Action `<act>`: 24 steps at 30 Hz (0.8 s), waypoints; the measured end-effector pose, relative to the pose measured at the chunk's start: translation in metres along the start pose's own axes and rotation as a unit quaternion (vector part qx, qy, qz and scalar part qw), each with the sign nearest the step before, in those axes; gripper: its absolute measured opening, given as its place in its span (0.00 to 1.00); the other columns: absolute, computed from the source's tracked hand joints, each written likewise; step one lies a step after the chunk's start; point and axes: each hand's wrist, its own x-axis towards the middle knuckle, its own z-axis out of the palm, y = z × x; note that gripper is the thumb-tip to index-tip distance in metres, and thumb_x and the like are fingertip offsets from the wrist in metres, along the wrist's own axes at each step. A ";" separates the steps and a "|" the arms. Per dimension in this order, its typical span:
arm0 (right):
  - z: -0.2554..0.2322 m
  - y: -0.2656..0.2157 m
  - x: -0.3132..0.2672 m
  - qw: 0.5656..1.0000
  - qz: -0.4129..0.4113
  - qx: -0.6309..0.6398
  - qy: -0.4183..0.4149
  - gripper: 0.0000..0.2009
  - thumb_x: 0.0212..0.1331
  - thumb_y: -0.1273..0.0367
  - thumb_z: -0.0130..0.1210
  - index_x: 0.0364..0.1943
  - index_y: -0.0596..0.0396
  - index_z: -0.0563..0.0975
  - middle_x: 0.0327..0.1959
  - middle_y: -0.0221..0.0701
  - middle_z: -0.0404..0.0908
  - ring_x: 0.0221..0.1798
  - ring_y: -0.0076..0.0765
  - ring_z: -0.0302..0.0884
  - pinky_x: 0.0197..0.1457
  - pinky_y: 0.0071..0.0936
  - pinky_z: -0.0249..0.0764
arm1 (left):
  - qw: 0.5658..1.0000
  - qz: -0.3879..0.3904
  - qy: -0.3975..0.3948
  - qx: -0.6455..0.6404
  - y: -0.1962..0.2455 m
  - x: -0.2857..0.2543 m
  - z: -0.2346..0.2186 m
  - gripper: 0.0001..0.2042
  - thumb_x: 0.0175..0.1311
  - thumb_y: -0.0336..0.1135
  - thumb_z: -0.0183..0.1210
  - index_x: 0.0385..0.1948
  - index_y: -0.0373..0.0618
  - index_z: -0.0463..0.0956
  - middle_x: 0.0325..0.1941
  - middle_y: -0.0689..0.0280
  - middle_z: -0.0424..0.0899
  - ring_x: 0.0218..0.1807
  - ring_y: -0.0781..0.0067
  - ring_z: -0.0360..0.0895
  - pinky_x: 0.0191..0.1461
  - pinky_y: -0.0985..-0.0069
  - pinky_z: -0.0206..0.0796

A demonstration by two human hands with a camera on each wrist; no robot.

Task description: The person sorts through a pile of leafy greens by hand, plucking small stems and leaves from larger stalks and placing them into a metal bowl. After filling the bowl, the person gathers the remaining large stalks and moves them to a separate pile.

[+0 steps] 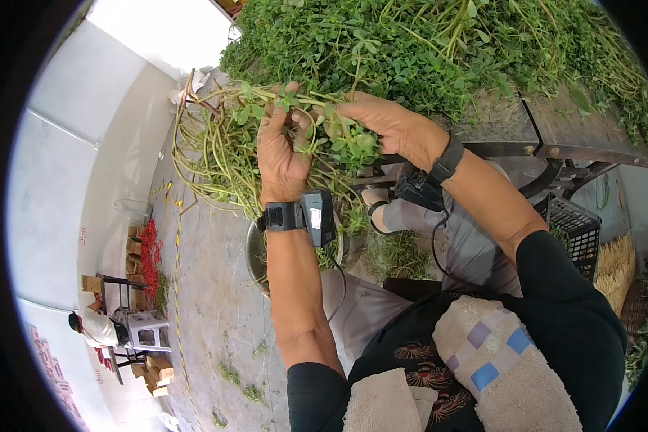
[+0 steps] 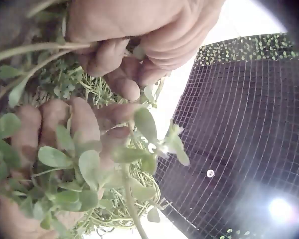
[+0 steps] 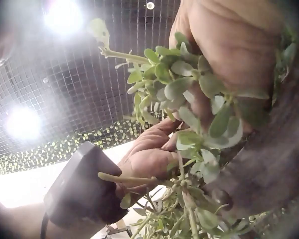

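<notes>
Leafy green stems (image 1: 356, 147) are held between the two hands near the table edge. My left hand (image 1: 284, 147) has its fingers curled round stems, and long bare stems (image 1: 216, 155) trail out to its left. From the right, my right hand (image 1: 396, 129) pinches stems with thumb and fingers. The left wrist view shows both hands close together, with small rounded leaves (image 2: 89, 169) in front of the fingers. In the right wrist view, a leafy sprig (image 3: 179, 84) covers part of the right hand (image 3: 229, 45).
A large heap of greens (image 1: 353, 50) lies on the dark table (image 1: 497, 122). Below are a metal basin (image 1: 255, 252), a black crate (image 1: 576, 230) and scattered greens (image 1: 403, 255) on the floor. At the far left a person (image 1: 97, 327) is near a stool (image 1: 147, 333).
</notes>
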 end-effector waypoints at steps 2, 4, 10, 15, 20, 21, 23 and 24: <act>0.000 0.007 0.011 0.997 -0.005 0.030 0.072 0.14 0.53 0.60 0.59 0.33 0.58 0.76 0.33 0.28 0.79 0.38 0.24 0.74 0.40 0.31 0.71 | 0.999 -0.012 -0.039 -0.006 0.000 0.004 -0.010 0.11 0.65 0.30 0.50 0.46 0.37 0.68 0.45 0.63 0.77 0.29 0.82 0.69 0.17 0.90 0.59; -0.003 0.005 0.008 0.999 -0.012 0.014 0.028 0.15 0.53 0.61 0.58 0.36 0.60 0.75 0.36 0.31 0.78 0.41 0.26 0.73 0.42 0.35 0.70 | 0.997 -0.025 -0.076 -0.012 -0.001 0.005 -0.015 0.11 0.65 0.31 0.50 0.45 0.36 0.69 0.44 0.63 0.77 0.29 0.82 0.69 0.17 0.90 0.59; -0.010 0.003 0.023 0.978 -0.095 -0.038 0.184 0.11 0.50 0.65 0.55 0.30 0.61 0.78 0.25 0.31 0.79 0.23 0.24 0.76 0.25 0.20 0.72 | 0.997 -0.011 -0.032 -0.066 0.005 0.004 -0.019 0.11 0.64 0.31 0.51 0.45 0.36 0.70 0.36 0.65 0.77 0.29 0.81 0.69 0.17 0.89 0.59; 0.002 -0.010 -0.008 0.982 -0.099 -0.097 0.130 0.10 0.50 0.66 0.55 0.31 0.61 0.78 0.24 0.31 0.79 0.25 0.25 0.76 0.28 0.23 0.72 | 0.992 -0.049 -0.055 -0.102 0.021 -0.002 -0.009 0.11 0.65 0.31 0.50 0.44 0.34 0.69 0.33 0.64 0.77 0.24 0.81 0.67 0.15 0.86 0.54; 0.014 -0.004 -0.027 0.976 -0.105 -0.187 0.025 0.12 0.51 0.65 0.58 0.37 0.58 0.78 0.34 0.31 0.79 0.35 0.25 0.75 0.41 0.21 0.70 | 0.990 -0.033 -0.089 -0.103 0.019 0.000 -0.002 0.12 0.66 0.35 0.48 0.43 0.34 0.68 0.30 0.65 0.75 0.21 0.83 0.64 0.15 0.86 0.52; 0.017 -0.004 -0.030 0.974 -0.096 -0.203 0.017 0.14 0.51 0.64 0.59 0.39 0.57 0.78 0.37 0.31 0.79 0.38 0.25 0.74 0.44 0.21 0.69 | 0.989 -0.031 -0.103 -0.098 0.019 0.001 -0.003 0.12 0.67 0.35 0.48 0.43 0.34 0.68 0.28 0.66 0.73 0.20 0.82 0.63 0.15 0.86 0.52; 0.021 -0.001 -0.032 0.974 -0.104 -0.200 0.000 0.16 0.50 0.61 0.62 0.39 0.56 0.78 0.36 0.28 0.78 0.38 0.23 0.73 0.42 0.20 0.68 | 0.988 -0.042 -0.105 -0.105 0.019 0.002 -0.004 0.12 0.67 0.35 0.47 0.43 0.33 0.68 0.27 0.67 0.71 0.20 0.82 0.61 0.15 0.86 0.52; 0.024 0.001 -0.034 0.973 -0.109 -0.204 -0.007 0.16 0.50 0.61 0.63 0.38 0.56 0.78 0.36 0.28 0.78 0.38 0.23 0.73 0.41 0.20 0.68 | 0.987 -0.054 -0.106 -0.112 0.019 0.001 -0.004 0.13 0.68 0.35 0.46 0.43 0.33 0.68 0.25 0.68 0.70 0.19 0.81 0.60 0.15 0.86 0.52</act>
